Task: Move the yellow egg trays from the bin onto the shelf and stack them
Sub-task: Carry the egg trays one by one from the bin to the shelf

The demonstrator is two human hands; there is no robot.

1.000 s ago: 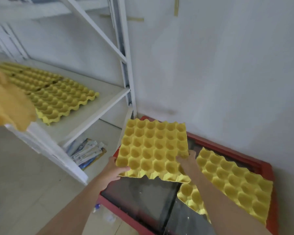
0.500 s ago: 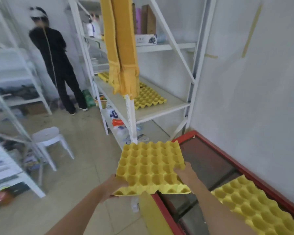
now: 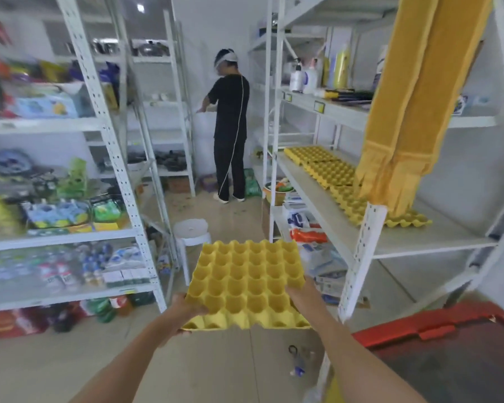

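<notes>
I hold one yellow egg tray (image 3: 246, 282) flat in front of me, over the floor. My left hand (image 3: 184, 308) grips its near left corner and my right hand (image 3: 301, 292) grips its right edge. To the right stands a white shelf (image 3: 405, 242) where several yellow egg trays (image 3: 330, 167) lie in a row along its board. The red bin (image 3: 419, 325) shows only its rim and dark inside at the lower right; no trays in it are in view.
A yellow cloth (image 3: 410, 112) hangs over the shelf's front post (image 3: 358, 257). A white stool (image 3: 191, 232) stands ahead on the floor. A person in black (image 3: 230, 123) stands at the far end of the aisle. Stocked racks (image 3: 70, 175) line the left side.
My view has swung left, away from the bin and wall, to face down the aisle. The tray has come out over the floor, still held in both hands.
</notes>
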